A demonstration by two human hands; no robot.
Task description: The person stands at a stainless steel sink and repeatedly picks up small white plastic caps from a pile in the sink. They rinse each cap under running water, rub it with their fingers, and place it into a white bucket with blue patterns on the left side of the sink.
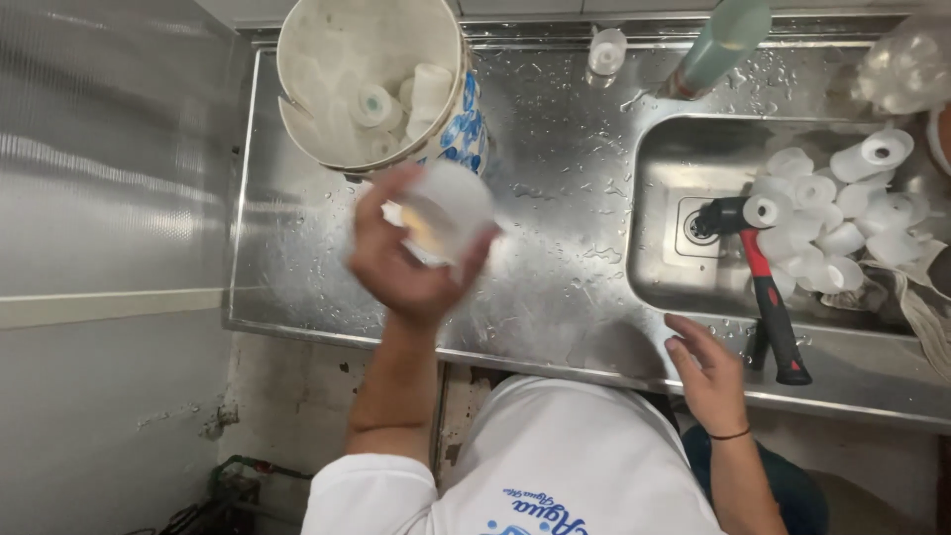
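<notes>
My left hand (pixel 401 263) is raised over the wet steel counter (pixel 555 178) and grips a small white plastic cap (pixel 451 213), blurred by motion, just below a white bucket (pixel 297 69) that holds several similar white caps. My right hand (pixel 705 369) rests with fingers apart on the counter's front edge, holding nothing, beside the black grip of a red-handled hammer (pixel 768 297). The hammer lies across the sink's front rim with its head over the drain.
The sink basin (pixel 674 159) at right holds a pile of white caps (pixel 842 223). A teal bottle (pixel 723 40) and a small clear bottle (pixel 604 52) stand at the back. A clear bag (pixel 906 64) sits top right. A corrugated wall (pixel 109 149) borders the left.
</notes>
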